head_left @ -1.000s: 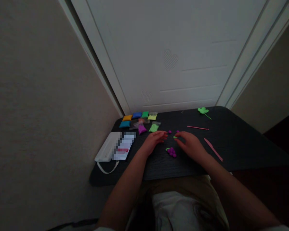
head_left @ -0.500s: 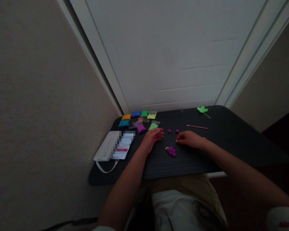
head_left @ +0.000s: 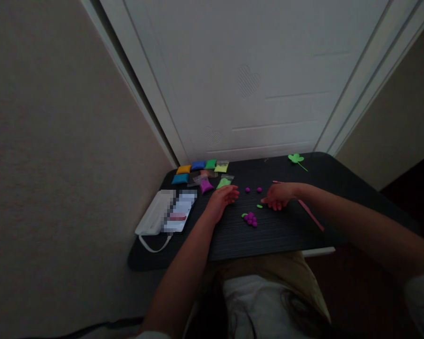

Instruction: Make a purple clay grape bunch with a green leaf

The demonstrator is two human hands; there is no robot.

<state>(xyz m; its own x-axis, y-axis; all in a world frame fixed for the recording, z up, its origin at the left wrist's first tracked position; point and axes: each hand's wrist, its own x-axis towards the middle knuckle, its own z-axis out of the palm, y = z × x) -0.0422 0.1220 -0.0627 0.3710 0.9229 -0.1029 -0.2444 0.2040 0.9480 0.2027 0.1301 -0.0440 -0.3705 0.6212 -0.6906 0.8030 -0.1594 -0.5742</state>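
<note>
A small bunch of purple clay balls (head_left: 250,219) with a green leaf-like bit (head_left: 244,215) at its upper left lies on the table. Just above it is a small flat green clay piece (head_left: 259,206). My right hand (head_left: 280,195) is open beside that piece, its index fingertip close to it and the other fingers bent, with nothing held. Two loose purple balls (head_left: 248,190) sit side by side further back. My left hand (head_left: 223,200) rests open to the left, fingers loosely bent and holding nothing, near the light green clay packet (head_left: 225,181).
Several coloured clay packets (head_left: 198,165) lie at the back left. A white case (head_left: 155,213) and a phone (head_left: 180,212) are at the left edge. A pink knife-shaped tool (head_left: 311,216) and a partly hidden thin pink stick (head_left: 276,181) lie right. A green clover shape (head_left: 296,158) sits at the back right.
My right hand has set the green piece down on the table and let go, then drawn slightly right. My left hand has shifted a little left and stays open.
</note>
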